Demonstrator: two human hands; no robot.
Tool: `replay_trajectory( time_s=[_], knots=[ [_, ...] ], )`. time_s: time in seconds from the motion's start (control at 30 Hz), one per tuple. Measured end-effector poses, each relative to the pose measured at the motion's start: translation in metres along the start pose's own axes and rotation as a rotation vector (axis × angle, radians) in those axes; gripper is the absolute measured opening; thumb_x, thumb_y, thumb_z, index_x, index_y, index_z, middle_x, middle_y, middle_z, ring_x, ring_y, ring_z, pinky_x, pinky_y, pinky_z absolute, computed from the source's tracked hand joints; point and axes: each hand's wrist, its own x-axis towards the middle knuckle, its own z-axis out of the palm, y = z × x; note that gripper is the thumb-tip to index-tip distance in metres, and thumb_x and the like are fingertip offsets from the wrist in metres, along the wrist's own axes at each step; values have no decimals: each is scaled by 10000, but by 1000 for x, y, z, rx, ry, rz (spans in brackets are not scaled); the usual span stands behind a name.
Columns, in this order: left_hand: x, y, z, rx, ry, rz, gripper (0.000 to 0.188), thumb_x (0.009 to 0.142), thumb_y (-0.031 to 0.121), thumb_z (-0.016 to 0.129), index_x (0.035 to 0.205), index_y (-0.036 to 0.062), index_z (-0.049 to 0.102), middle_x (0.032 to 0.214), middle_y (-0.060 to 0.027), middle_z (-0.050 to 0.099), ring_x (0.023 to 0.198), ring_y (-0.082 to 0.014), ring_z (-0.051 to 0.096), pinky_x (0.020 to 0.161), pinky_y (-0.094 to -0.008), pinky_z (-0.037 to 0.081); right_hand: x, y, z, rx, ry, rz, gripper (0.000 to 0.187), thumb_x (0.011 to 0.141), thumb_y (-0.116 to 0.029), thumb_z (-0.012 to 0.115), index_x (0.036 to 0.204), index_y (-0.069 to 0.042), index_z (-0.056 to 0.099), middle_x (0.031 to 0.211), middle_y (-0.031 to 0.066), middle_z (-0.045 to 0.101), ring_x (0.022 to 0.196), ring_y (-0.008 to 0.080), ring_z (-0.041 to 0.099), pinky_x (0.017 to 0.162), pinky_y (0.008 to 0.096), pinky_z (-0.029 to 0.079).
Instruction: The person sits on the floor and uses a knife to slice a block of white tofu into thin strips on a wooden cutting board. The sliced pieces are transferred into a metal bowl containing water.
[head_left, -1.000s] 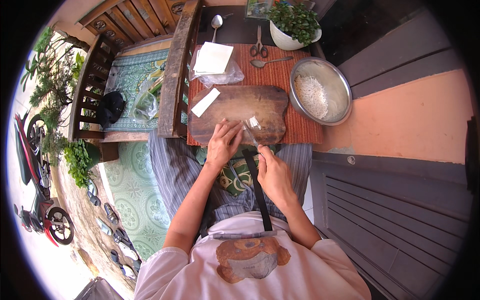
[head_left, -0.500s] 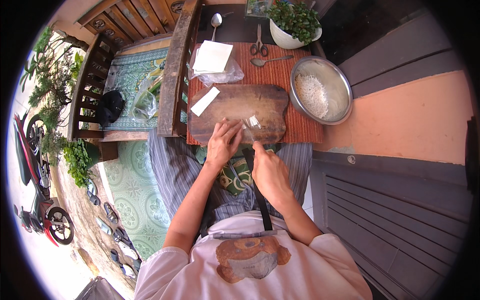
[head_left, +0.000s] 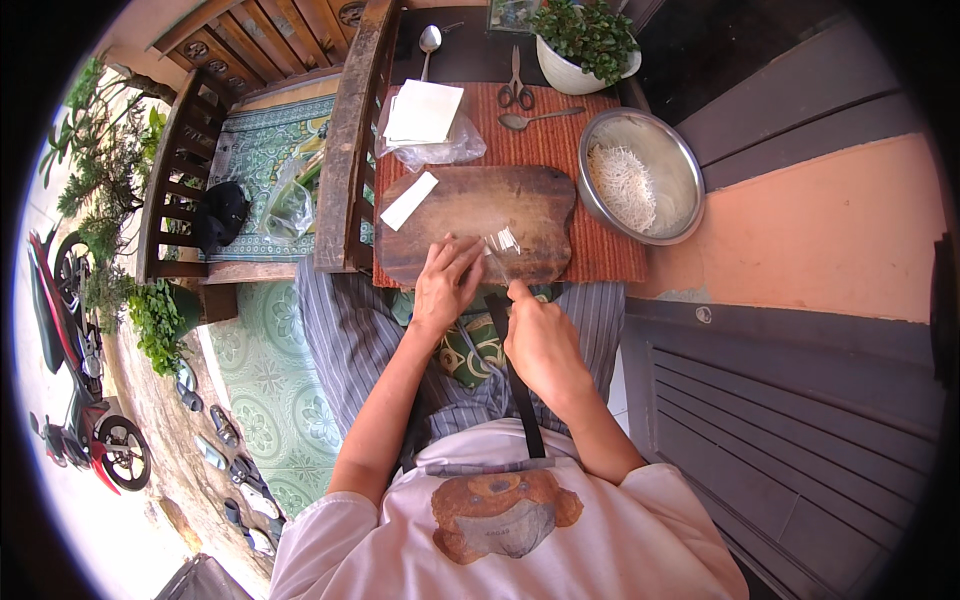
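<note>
On a worn wooden cutting board (head_left: 475, 200), my left hand (head_left: 446, 285) presses down near the front edge with bent fingers. A small white piece shows at its fingertips, mostly hidden under them. My right hand (head_left: 543, 345) is wrapped round a knife (head_left: 501, 266), whose thin blade points away over the board beside my left fingers. Just beyond the blade lie several thin white cut strips (head_left: 508, 239). A wider white strip (head_left: 409, 201) rests at the board's left. To the right, a steel bowl (head_left: 692, 213) contains a heap of fine white shreds (head_left: 622, 185).
White sheets (head_left: 424, 112) lie on a plastic bag (head_left: 463, 150) behind the board. Farther back are scissors (head_left: 516, 92), a spoon (head_left: 541, 118), another spoon (head_left: 430, 42) and a potted plant (head_left: 585, 55). A wooden bench arm (head_left: 345, 150) borders the left of the orange mat (head_left: 610, 262).
The knife and my right hand have shifted very slightly. The cut strips lie a little differently. My left hand stays nearly where it was.
</note>
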Motion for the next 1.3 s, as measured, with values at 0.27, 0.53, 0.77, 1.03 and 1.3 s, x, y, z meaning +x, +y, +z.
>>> replay_trajectory(
  time_s=[0.27,0.53,0.77,1.03,1.3],
  knots=[
    [0,-1,2,-4,16,-5,302,881,29,785,1182,57,781,1188,-96,744,1088,-357,688,1120,-452,534,-12,3,-2,16,-11,8,202,1023,-52,577,1199,24,638,838,344,703,865,527,712,773,593,566],
    [1,-3,2,-27,35,8,271,885,34,792,1155,49,785,1177,-94,748,1064,-334,690,1119,-469,532,-17,24,7,91,33,-17,210,1029,-50,576,1229,1,614,857,312,713,858,509,715,746,587,558],
    [1,-2,2,-22,34,18,269,883,26,790,1152,45,783,1185,-87,750,1065,-322,689,1138,-478,523,-7,41,23,163,175,-109,211,1049,-76,571,1250,-21,605,930,290,730,888,486,723,750,565,570],
    [1,0,1,-14,40,14,279,881,21,787,1159,44,782,1194,-88,751,1077,-334,690,1131,-466,531,-5,36,26,98,151,-101,244,1055,-83,581,1289,-32,626,1046,266,751,947,475,726,788,546,578],
    [1,-1,1,-12,21,0,288,880,22,785,1167,44,781,1198,-89,751,1083,-341,690,1126,-451,533,-2,31,25,41,146,-83,242,1056,-95,570,1279,-34,642,994,269,745,907,496,717,775,556,573]
  ],
)
